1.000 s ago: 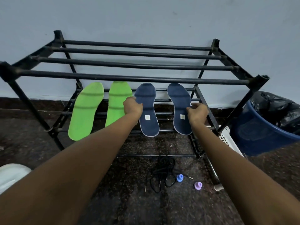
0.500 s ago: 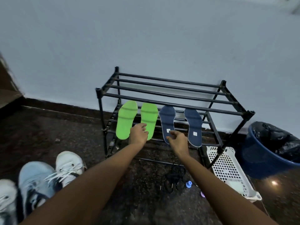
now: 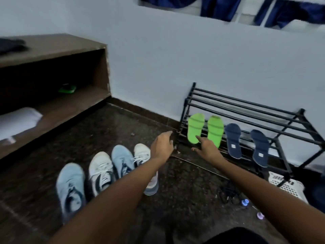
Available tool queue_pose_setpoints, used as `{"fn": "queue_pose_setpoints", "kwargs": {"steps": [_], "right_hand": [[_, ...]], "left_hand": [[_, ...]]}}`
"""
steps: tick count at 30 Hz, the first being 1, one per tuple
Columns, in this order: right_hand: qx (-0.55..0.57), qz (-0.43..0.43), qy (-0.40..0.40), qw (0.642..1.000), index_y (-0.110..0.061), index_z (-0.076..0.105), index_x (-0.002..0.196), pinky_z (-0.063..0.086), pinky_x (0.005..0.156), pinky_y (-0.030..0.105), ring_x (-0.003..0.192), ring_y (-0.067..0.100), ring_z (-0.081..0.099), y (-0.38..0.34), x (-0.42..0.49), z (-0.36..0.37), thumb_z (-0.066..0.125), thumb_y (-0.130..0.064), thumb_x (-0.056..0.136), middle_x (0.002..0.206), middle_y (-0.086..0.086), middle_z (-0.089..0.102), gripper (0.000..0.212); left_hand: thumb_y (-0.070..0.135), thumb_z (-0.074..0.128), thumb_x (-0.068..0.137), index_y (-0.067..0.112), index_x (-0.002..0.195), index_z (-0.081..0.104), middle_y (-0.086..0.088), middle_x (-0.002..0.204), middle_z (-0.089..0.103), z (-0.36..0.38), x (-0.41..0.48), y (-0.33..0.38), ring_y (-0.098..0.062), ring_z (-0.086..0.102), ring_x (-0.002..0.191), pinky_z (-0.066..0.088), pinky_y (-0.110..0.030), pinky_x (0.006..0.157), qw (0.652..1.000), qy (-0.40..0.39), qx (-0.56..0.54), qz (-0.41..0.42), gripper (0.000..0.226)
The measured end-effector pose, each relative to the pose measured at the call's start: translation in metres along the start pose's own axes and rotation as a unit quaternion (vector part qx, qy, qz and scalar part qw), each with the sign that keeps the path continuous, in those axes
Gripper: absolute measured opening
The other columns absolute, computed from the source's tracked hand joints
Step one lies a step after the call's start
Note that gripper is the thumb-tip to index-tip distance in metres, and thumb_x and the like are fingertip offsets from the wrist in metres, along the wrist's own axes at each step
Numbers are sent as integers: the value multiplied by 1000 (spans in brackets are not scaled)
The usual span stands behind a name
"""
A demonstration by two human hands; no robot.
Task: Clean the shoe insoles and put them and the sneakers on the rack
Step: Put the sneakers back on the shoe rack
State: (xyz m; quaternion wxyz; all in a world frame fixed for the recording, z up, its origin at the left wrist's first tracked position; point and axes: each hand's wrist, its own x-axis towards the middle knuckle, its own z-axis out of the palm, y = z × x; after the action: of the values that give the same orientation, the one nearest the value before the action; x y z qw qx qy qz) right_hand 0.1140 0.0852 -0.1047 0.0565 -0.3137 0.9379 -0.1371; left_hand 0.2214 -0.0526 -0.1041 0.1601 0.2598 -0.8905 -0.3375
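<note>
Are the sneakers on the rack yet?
Not yet. All four sneakers stand on the floor, left of the rack. Only the green insoles and blue insoles lie on it.

Both arms reach forward, left hand and right hand empty, fingers loose.

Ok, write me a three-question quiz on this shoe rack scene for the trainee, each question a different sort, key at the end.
1. True or false: all four sneakers stand on the floor, none on the shoe rack.
2. How many insoles lie on the rack's lower tier, and in which colours?
3. What do the left hand and right hand hold? A: an insole. B: a sneaker. C: nothing.
Key: 1 true; 2 four, two green and two navy; 3 C.
</note>
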Motion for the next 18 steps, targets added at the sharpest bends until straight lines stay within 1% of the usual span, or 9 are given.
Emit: {"fn": "queue_pose_setpoints", "kwargs": {"steps": [2,5,7,10,13,15,18], "right_hand": [[-32,-17,-27,999,-8,29,141,37,97,37,122,33,42,-27,-4,11,57,-30,89,133,19,44,63],[-34,-35,-59,997,-9,26,142,37,97,37,122,33,41,-66,-12,35,57,-29,89,134,18,43,65],[-36,-46,-76,995,-10,27,141,37,97,36,121,33,42,-90,-17,54,56,-29,89,132,19,44,63],[-43,-61,-98,992,-9,32,139,37,98,36,121,33,42,-122,-23,86,56,-28,89,132,19,44,58],[-55,-74,-128,987,-10,29,140,36,98,36,124,33,39,-150,-28,118,53,-29,90,137,17,39,58],[-57,-80,-146,984,-9,31,138,37,96,36,123,33,40,-166,-30,138,53,-26,91,136,17,40,55],[-58,-99,-170,979,-9,33,137,40,93,36,119,32,45,-182,-30,173,53,-23,90,133,17,44,53]], "left_hand": [[18,46,97,20,141,43,-2,141,49,-20,-14,-29,-22,48,126,39,-30,96,1000,0,24,-14,44],[17,46,97,20,142,40,-2,145,44,-45,-33,-74,-22,45,129,38,-32,98,998,3,47,-40,46],[17,46,97,19,143,39,-3,145,44,-61,-44,-101,-24,44,129,38,-34,99,996,10,56,-66,46],[18,46,96,18,143,39,-6,142,47,-76,-60,-140,-26,46,127,39,-36,98,992,13,69,-102,47],[19,45,96,21,143,39,-6,139,50,-87,-77,-171,-27,49,123,41,-36,95,988,15,84,-129,48],[20,46,96,22,142,39,-5,139,50,-89,-87,-195,-28,50,122,41,-37,94,985,5,87,-150,47],[22,46,96,18,137,46,-8,132,55,-87,-100,-232,-28,54,117,45,-38,94,982,-1,74,-171,41]]}}
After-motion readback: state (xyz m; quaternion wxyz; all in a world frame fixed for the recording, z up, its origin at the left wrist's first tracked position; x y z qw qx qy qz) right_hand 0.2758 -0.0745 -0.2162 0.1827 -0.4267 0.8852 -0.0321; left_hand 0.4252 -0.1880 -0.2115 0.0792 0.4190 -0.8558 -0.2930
